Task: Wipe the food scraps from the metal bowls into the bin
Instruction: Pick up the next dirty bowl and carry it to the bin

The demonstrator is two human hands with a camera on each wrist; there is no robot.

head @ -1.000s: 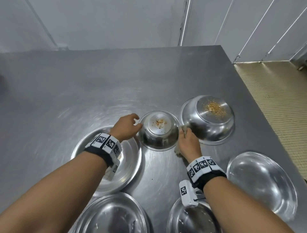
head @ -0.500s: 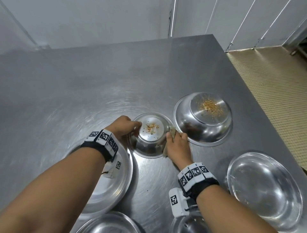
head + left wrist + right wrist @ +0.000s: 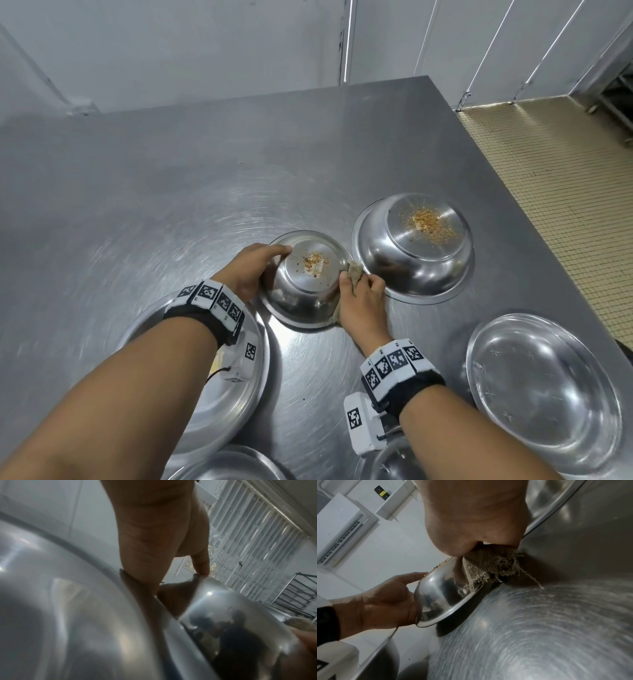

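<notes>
Small inverted bowl gripped from both sides, scraps on its upturned base, cloth in right hand.

Outboard of the left grip: a large shallow dish [image 3: 205,404], under the left wrist, not involved. Left hand [image 3: 248,270] curls round the left flank of the small bowl [image 3: 305,291], thumb over the base edge, heel at the rim; judged a steadying hold so the bowl can tip without sliding on the steel table [image 3: 171,188]. Between the two grips: food scraps [image 3: 315,263], orange-brown, heaped mid-base. Right hand [image 3: 359,301] closes on a beige cloth [image 3: 354,274] and presses it to the bowl's right flank; the right wrist view shows that rim raised off the table, frayed threads trailing. Beyond the right grip: larger bowl [image 3: 416,270], also inverted, rim nearly touching, scraps unwiped. Bin not in view.
</notes>
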